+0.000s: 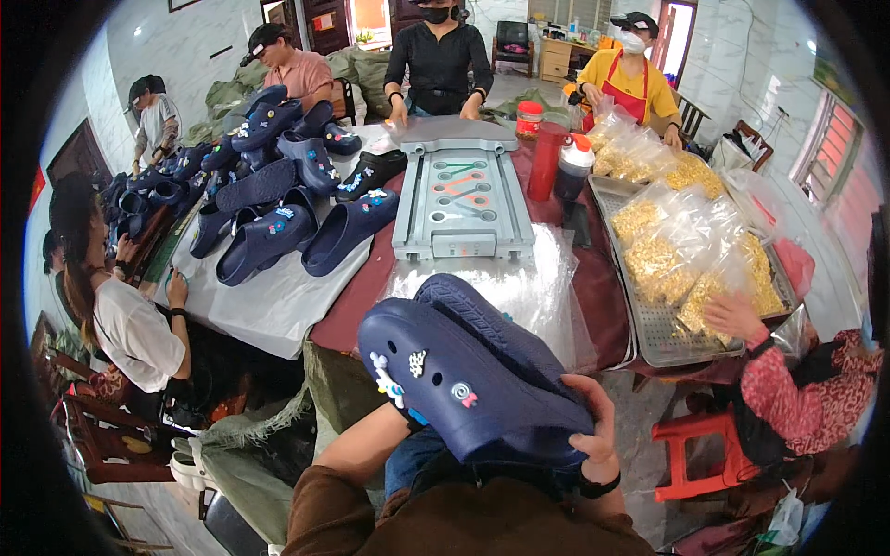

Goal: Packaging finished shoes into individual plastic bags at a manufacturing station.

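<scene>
In front of me I hold up a pair of navy foam clogs. The nearer clog (501, 408) is tilted with its toe up and left, and it has charms on its upper. Behind it the second clog (491, 324) shows a patterned sole. My right hand (593, 417) grips the heel end, thumb on the near clog and fingers behind. From the lower left my left forearm (357, 443) reaches behind the nearer clog. That clog hides my left hand and its fingers. Clear plastic sheets (547, 287) lie on the table beyond the pair.
A grey plastic panel device (464, 243) stands ahead. Many navy clogs (269, 243) are piled to the left. At right, a metal tray (640, 320) holds bags of yellow pieces (654, 269), near a red cylinder (547, 162) and a dark bottle (573, 171). Several people work around the table.
</scene>
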A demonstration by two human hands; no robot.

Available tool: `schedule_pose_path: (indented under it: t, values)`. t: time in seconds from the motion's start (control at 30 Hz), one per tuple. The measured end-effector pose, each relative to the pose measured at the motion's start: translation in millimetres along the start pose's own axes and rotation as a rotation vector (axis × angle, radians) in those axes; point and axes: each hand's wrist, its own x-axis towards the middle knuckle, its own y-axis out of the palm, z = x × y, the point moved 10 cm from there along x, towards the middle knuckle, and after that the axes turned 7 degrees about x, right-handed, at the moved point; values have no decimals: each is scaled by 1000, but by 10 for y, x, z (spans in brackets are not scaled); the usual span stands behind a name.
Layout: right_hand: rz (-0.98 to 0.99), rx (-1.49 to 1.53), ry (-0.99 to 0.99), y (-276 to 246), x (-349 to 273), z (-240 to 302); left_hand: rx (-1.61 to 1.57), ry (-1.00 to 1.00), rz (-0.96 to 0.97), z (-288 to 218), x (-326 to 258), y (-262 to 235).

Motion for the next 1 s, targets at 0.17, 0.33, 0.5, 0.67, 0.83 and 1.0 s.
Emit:
schedule_pose_path:
  t: [0.17,0.33,0.5,0.67,0.83,1.0]
  values:
    - [-38,-11,74,-128,38,-117,-84,46,-26,-59,18,-20]
    - [-148,-110,80,-474,-42,36,-113,16,6,-180,136,-227]
    - [-207,-191,12,-603,-120,114,63,-77,-20,1,37,-590]
    - [-138,-298,-45,-666,-112,110,273,-418,-196,278,75,-1083]
    - [-89,-434,-100,-453,-100,305,340,-412,-29,614,-26,-880]
    - [56,-545,-151,-215,-95,375,16,-649,-157,926,16,-918]
